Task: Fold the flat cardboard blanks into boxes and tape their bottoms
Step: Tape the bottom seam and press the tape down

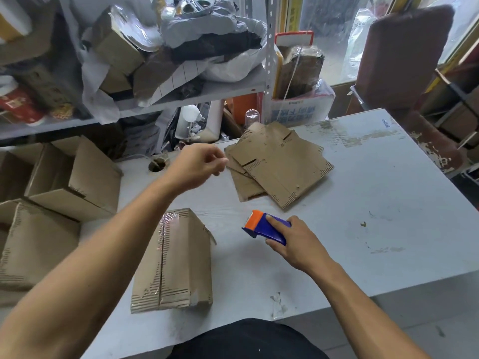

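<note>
Right fingers [278, 224] grip blue plastic tape dispenser [267, 226]; left fingers [215, 161] loosely curled, empty.

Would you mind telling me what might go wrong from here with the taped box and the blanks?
1. The clear tape on the folded box looks wrinkled at the far end, so the bottom seam might lift.
2. The left hand is near the loosely fanned stack of flat blanks; pulling one may drag others.
3. The right hand holds the tape dispenser, whose cutter end is exposed.
</note>
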